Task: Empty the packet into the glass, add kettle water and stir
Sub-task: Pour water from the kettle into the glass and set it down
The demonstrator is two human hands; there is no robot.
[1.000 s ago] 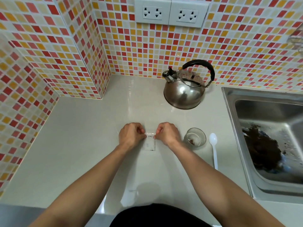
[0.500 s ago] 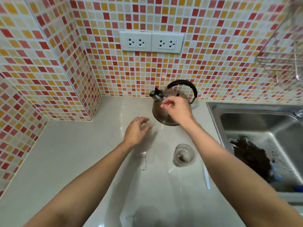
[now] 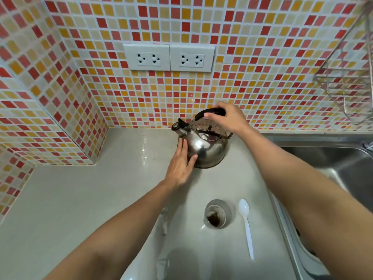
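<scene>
Packet dropped; right hand (image 3: 228, 118) now closed over far kettle handle (image 3: 212, 113), left hand (image 3: 181, 164) flat against kettle (image 3: 205, 148). Pouring into glass (image 3: 217, 214) next.

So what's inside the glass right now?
The glass has a small heap of dark brown powder at the bottom. No water shows in it. The spoon lies beside it on the counter, not in it.

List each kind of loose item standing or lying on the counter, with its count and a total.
Kettle: 1
Glass: 1
White plastic spoon: 1
Clear packet: 1
Total: 4
</scene>
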